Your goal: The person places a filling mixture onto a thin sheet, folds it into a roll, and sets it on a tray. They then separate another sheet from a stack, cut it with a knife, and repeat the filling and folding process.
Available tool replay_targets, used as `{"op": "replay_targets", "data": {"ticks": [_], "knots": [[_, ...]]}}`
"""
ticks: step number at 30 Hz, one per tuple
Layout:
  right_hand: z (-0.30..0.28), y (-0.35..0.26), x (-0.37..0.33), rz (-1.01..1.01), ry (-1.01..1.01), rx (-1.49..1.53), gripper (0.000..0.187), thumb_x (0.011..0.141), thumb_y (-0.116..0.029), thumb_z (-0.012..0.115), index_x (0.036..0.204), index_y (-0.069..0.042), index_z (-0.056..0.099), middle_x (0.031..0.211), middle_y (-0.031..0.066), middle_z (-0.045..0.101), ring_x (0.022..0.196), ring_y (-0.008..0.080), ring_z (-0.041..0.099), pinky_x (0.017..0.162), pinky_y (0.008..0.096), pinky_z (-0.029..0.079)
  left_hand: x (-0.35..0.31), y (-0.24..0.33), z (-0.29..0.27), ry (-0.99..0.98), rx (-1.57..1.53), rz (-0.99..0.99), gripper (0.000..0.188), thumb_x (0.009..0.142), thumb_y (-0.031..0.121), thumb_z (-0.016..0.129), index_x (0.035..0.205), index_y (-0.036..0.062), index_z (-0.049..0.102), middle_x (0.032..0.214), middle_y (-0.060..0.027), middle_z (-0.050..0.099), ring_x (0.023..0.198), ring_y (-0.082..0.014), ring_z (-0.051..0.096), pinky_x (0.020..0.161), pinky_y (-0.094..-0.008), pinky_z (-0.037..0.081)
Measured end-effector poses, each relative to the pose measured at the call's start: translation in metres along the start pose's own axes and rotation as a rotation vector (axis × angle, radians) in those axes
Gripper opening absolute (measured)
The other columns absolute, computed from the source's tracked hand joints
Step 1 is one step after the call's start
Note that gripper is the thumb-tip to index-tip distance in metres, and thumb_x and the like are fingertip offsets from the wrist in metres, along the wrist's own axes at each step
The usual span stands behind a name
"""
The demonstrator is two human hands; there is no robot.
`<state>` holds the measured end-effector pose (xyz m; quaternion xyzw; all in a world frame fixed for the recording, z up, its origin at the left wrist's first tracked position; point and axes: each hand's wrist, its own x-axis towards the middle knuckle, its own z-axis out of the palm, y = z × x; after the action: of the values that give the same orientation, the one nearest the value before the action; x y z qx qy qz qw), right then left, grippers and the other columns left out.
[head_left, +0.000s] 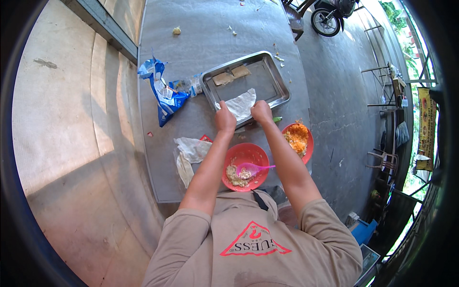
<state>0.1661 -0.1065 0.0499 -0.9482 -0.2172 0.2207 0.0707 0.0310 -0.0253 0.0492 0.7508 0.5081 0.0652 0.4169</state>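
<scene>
**Early in the batch: one white sheet (243,104) in hand**

Nearest the body: red bowl (258,152), pale chunky mix (234,177) low in the bottom, pink spoon (252,168) resting in it. Left of it, loose white wrappers (193,149) on the worktop (196,48). To the right, second bowl (310,144) heaped with orange shreds (298,136).

Beyond: left hand (225,117) and right hand (261,111), each grip closed on a near corner of the sheet, which spreads between them over the near side of the metal tray (263,85). Cannot tell whether it touches the tray floor. No mix seen on it.

Farther in the tray: two folded tan pieces (224,78), side by side; these look done. Left to do, I judge: this sheet, then the wrappers; both bowls hold plenty. Blue bag (165,103) lies left of the tray.
</scene>
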Motion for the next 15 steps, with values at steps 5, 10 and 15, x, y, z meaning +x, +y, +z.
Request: {"op": "replay_targets", "data": {"ticks": [5,10,15], "knots": [[-0.013,-0.021,-0.016,-0.034,-0.025,-0.180,0.022,0.086,-0.013,0.056,0.097,-0.004,0.073,0.107,0.0199,0.069,0.099,0.0383,0.068,0.083,0.0462,0.054,0.001,-0.007,-0.002,-0.033,0.125,0.104,0.015,0.085,0.003,0.053,0.097,-0.0017,0.062,0.084,-0.0282,0.067,0.083,-0.0463,0.067,0.075,-0.0549,0.054],[-0.013,-0.021,-0.031,-0.308,0.099,-0.384,0.023,0.088,-0.017,0.054,0.099,-0.009,0.072,0.113,0.0139,0.062,0.108,0.0345,0.058,0.091,0.0469,0.046,-0.009,-0.003,-0.017,-0.062,0.230,0.077,0.015,0.089,0.007,0.053,0.094,-0.0007,0.065,0.095,-0.0263,0.065,0.086,-0.0442,0.068,0.076,-0.0536,0.054],[-0.004,-0.010,-0.039,-0.377,0.039,-0.386,0.027,0.088,-0.025,0.056,0.104,-0.008,0.069,0.115,0.0161,0.058,0.113,0.0338,0.052,0.099,0.0512,0.036,-0.024,-0.014,-0.021,0.008,0.249,0.131,0.017,0.093,0.010,0.050,0.095,-0.0005,0.062,0.107,-0.0223,0.051,0.090,-0.0411,0.065,0.076,-0.0511,0.053]]}}
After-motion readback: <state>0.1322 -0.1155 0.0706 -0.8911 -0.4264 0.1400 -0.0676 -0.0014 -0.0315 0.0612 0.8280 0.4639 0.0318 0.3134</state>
